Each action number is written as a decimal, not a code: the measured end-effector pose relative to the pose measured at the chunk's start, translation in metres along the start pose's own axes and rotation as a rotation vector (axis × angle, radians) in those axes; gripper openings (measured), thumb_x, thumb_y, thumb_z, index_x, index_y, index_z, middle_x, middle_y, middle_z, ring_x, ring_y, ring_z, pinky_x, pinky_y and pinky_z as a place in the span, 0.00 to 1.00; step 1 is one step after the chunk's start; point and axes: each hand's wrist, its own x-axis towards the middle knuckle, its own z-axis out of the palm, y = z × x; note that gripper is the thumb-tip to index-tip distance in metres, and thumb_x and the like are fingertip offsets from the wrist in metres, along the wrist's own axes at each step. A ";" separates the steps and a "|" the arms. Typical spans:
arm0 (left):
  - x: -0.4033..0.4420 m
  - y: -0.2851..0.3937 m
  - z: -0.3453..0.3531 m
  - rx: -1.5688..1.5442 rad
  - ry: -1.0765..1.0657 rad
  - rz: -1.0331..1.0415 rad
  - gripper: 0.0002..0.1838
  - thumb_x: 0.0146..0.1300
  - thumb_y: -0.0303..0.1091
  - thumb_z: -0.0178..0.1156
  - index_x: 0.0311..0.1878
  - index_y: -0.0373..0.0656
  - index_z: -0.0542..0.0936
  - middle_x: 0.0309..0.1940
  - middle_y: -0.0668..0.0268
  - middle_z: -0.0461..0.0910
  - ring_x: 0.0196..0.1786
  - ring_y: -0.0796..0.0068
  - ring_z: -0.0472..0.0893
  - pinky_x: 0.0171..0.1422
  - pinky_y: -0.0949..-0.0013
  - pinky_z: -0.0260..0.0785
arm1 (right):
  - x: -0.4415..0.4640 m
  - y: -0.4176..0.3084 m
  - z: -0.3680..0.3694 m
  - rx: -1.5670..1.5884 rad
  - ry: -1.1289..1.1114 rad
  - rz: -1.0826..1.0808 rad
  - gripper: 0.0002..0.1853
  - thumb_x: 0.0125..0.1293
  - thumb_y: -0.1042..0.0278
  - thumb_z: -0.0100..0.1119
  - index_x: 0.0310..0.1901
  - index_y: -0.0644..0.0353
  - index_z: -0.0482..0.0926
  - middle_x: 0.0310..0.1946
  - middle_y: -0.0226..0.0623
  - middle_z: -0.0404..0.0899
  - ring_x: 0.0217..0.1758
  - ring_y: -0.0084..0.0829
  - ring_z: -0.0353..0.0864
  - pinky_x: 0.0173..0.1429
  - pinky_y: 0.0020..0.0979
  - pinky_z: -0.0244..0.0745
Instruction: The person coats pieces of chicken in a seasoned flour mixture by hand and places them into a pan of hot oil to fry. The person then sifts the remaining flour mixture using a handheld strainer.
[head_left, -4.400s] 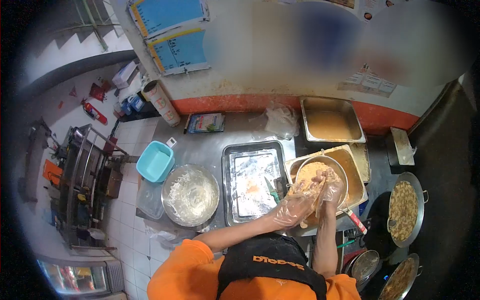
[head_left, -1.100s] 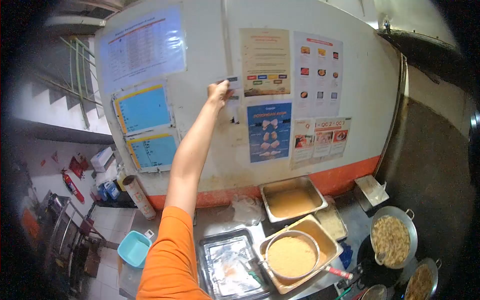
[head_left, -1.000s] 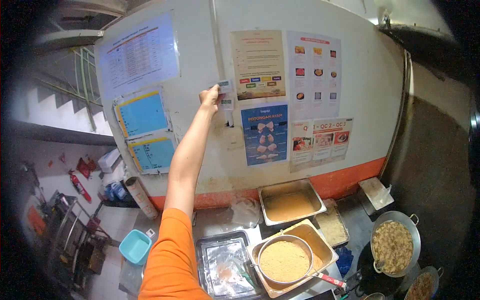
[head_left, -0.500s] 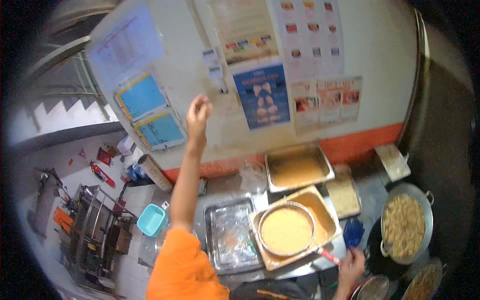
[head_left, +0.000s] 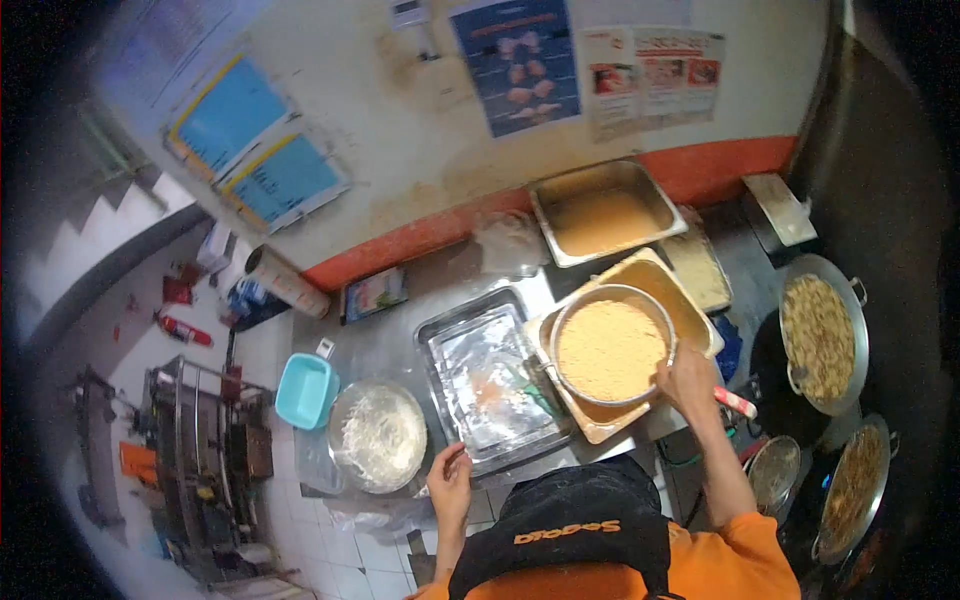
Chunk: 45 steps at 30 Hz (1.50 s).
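My right hand is closed around the base of the handle of a round strainer, beside its rim. The red-and-white grip sticks out past the hand. Yellow-orange crumbs fill the strainer, which sits over a cream rectangular tub with more orange powder inside. Near the lower left corner of a metal tray is my left hand, its fingers loosely curled with nothing visible in them. White residue and a green patch lie in that tray.
A metal bowl with white flour and a turquoise basin stand at left. Behind the tub is a deep pan of orange liquid. Several pans line the right side, including a wok of food pieces. A wall borders the back.
My left hand has come down from high before the wall to the tray's corner. My right hand has moved from the handle's end to its base at the strainer. The view has tilted downward.
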 end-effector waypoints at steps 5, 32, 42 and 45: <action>0.034 0.020 -0.017 -0.028 -0.045 0.125 0.16 0.63 0.21 0.59 0.54 0.33 0.77 0.48 0.59 0.80 0.51 0.73 0.80 0.56 0.71 0.72 | 0.023 0.022 0.003 0.089 -0.351 0.052 0.19 0.59 0.62 0.54 0.32 0.77 0.79 0.24 0.64 0.78 0.32 0.59 0.82 0.37 0.50 0.76; 0.057 0.024 0.010 0.052 -0.424 0.271 0.14 0.66 0.25 0.59 0.54 0.39 0.79 0.49 0.64 0.82 0.51 0.75 0.80 0.57 0.70 0.73 | 0.004 0.010 0.016 0.184 0.056 0.498 0.22 0.59 0.61 0.55 0.37 0.80 0.78 0.35 0.71 0.78 0.44 0.62 0.81 0.47 0.51 0.74; 0.119 0.198 0.012 0.552 -0.594 1.170 0.21 0.60 0.41 0.61 0.54 0.40 0.76 0.41 0.51 0.79 0.46 0.50 0.78 0.55 0.49 0.70 | 0.021 0.059 0.040 0.296 0.045 0.229 0.23 0.60 0.58 0.56 0.25 0.80 0.73 0.15 0.52 0.72 0.20 0.39 0.75 0.26 0.49 0.67; 0.164 0.287 0.139 0.730 -0.561 1.506 0.25 0.57 0.48 0.64 0.54 0.43 0.79 0.48 0.51 0.81 0.53 0.57 0.80 0.50 0.52 0.74 | 0.050 0.085 0.070 0.368 0.070 0.300 0.24 0.65 0.55 0.57 0.34 0.78 0.78 0.25 0.55 0.79 0.25 0.42 0.81 0.22 0.42 0.70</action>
